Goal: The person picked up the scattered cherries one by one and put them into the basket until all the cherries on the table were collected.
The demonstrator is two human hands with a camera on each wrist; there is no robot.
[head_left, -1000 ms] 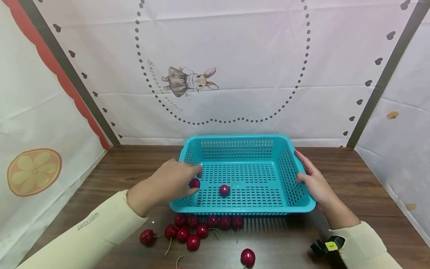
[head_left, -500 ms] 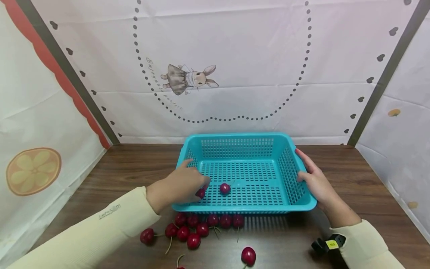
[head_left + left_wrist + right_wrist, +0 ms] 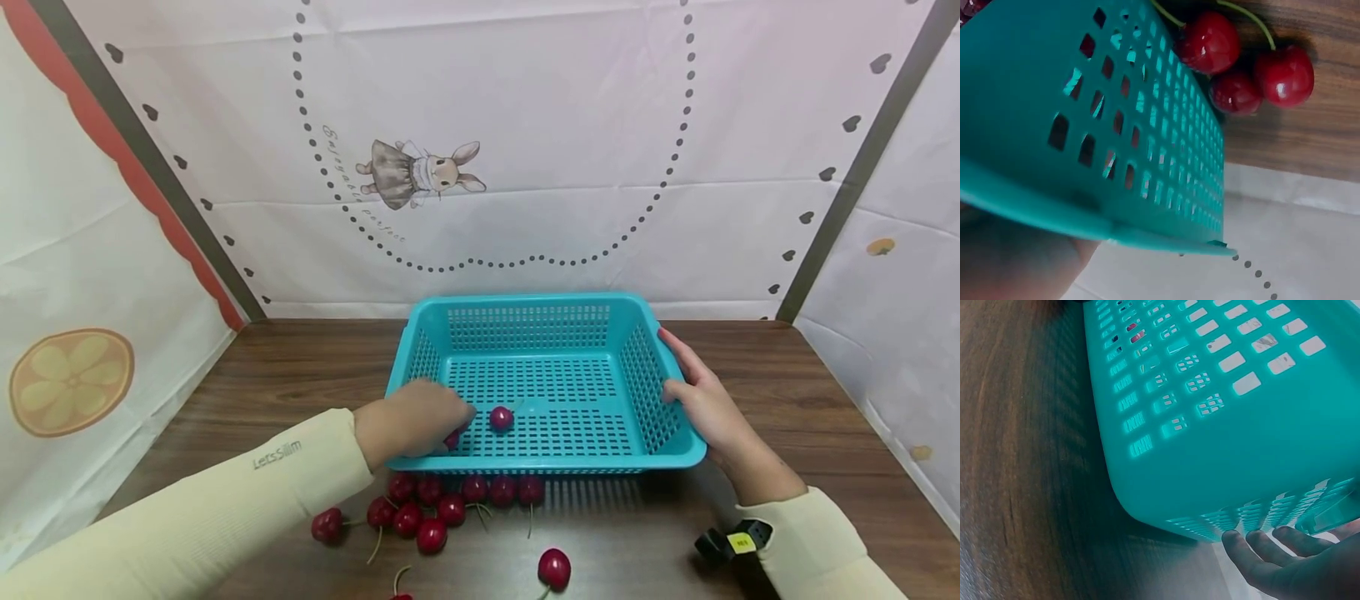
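A turquoise perforated plastic basket (image 3: 525, 462) stands on the wooden table. My left hand (image 3: 420, 415) reaches over its left side, low inside, with a dark red cherry (image 3: 452, 439) held at the fingertips and partly hidden by them. Another cherry (image 3: 502, 419) lies on the basket floor just right of those fingers. At the right end, my right hand (image 3: 708, 408) grips the rim, thumb on the inner side; in the right wrist view its fingers (image 3: 1260, 556) lie against the outer wall.
Several loose cherries (image 3: 431, 536), some with stems, lie on the table along the basket's front left. One single cherry (image 3: 554, 570) sits nearer the front edge. White printed cloth (image 3: 570, 150) hangs behind and at both sides.
My left hand has moved right and down from the basket's left rim into it, carrying the cherry. The right hand keeps its grip on the rim.
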